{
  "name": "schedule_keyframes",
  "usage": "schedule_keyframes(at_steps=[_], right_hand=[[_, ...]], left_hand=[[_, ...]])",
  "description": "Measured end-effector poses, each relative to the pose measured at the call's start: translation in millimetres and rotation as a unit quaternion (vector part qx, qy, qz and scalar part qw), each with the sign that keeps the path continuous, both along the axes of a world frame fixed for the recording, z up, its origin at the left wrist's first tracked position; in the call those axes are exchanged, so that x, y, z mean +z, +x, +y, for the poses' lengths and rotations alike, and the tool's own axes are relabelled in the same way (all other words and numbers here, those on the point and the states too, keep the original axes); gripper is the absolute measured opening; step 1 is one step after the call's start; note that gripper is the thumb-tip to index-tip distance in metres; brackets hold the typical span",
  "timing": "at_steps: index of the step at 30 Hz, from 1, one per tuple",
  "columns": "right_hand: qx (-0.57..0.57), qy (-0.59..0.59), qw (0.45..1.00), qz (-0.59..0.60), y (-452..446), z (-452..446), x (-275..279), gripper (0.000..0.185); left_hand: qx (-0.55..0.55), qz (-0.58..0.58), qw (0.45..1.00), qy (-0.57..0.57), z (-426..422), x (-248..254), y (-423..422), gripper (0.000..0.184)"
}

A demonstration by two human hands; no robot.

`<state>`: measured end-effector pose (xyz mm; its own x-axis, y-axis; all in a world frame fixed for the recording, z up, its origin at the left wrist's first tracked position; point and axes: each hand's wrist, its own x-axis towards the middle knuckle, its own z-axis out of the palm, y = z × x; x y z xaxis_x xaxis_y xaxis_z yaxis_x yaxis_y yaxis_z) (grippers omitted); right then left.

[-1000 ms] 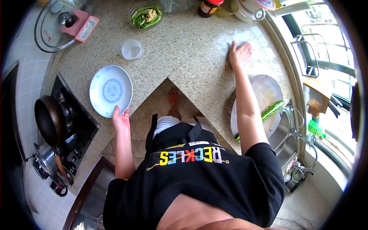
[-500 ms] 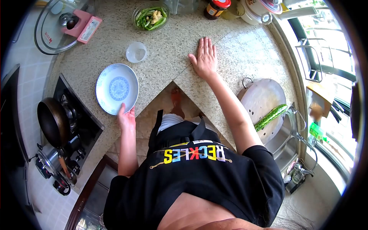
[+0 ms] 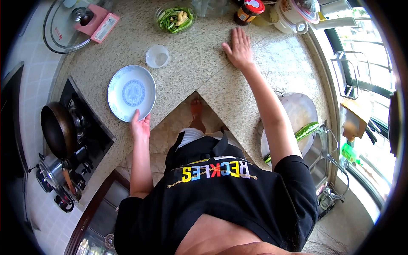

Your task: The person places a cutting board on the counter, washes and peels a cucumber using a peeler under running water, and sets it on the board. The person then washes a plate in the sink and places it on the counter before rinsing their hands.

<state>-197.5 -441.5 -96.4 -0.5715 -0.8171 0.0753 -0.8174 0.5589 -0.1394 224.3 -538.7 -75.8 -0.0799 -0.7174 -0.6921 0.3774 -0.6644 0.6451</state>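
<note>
My left hand [image 3: 140, 126] grips the near rim of a white plate [image 3: 117, 91] with a blue pattern, thumb on top and fingers at the edge. The plate is over the counter near its front corner. A small translucent bowl [image 3: 157, 57] stands just beyond it. My right hand [image 3: 240, 49] lies flat on the speckled counter, fingers stretched out and holding nothing. Ahead of that hand is a dark jar with a red lid [image 3: 245, 16]. A green cucumber [image 3: 306, 131] lies on a round board [image 3: 302, 108] at the right, partly hidden by my right arm.
A glass bowl of cut green vegetables [image 3: 175, 18] stands at the back. A glass lid [image 3: 59, 36] and pink holder [image 3: 98, 24] are at the far left. The stove bears a wok [image 3: 59, 129] and a pot [image 3: 53, 170]. The sink [image 3: 321, 159] lies right, below the window.
My right hand has slid forward and to the right across the counter, closer to the jar. My right arm now covers part of the cucumber. My left hand keeps its grip on the plate.
</note>
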Motion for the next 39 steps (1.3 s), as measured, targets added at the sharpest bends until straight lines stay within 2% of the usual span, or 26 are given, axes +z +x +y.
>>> schedule_keyframes(at_steps=[2,4,5,6,8,10,12,22,26,30,34,36,38,39], right_hand=[[0.005,0.020,0.999,0.038,10,-12,0,0.078],[0.090,-0.008,0.996,-0.013,18,-21,5,0.081],[0.094,-0.009,0.995,0.036,25,-25,4,0.082],[0.091,-0.008,0.995,0.035,27,-21,3,0.082],[0.186,-0.017,0.982,0.035,28,-17,4,0.080],[0.207,-0.013,0.978,0.034,36,-9,7,0.079],[0.282,-0.008,0.959,0.012,45,1,9,0.078],[0.363,0.012,0.930,-0.059,78,63,28,0.072],[0.328,-0.050,0.928,-0.170,71,48,23,0.070],[0.351,-0.067,0.925,-0.126,64,1,18,0.067],[0.420,-0.065,0.901,-0.092,82,-51,5,0.059],[0.446,-0.068,0.889,-0.081,90,-57,4,0.057],[0.465,-0.027,0.885,-0.021,94,-57,9,0.055],[0.475,-0.038,0.879,-0.021,94,-52,6,0.058]], left_hand=[[-0.005,-0.021,0.999,0.025,-3,2,1,0.032],[-0.004,-0.020,0.999,0.028,-5,1,1,0.032],[-0.001,-0.016,0.999,0.033,-6,0,1,0.031],[-0.005,-0.018,0.999,0.034,-5,1,1,0.031],[-0.003,-0.020,0.999,0.033,-6,1,-1,0.031],[-0.015,-0.018,0.999,0.033,-7,2,0,0.031],[-0.028,-0.017,0.999,0.033,-11,2,2,0.031],[-0.116,-0.088,0.985,0.098,-17,8,8,0.036],[-0.154,-0.127,0.974,0.111,-17,15,8,0.039],[-0.193,-0.142,0.963,0.120,-18,14,13,0.043],[-0.210,-0.164,0.955,0.132,-12,18,13,0.050],[-0.213,-0.177,0.951,0.141,-1,22,14,0.052],[-0.253,-0.147,0.946,0.138,12,24,17,0.054],[-0.268,-0.152,0.940,0.145,18,25,17,0.060]])
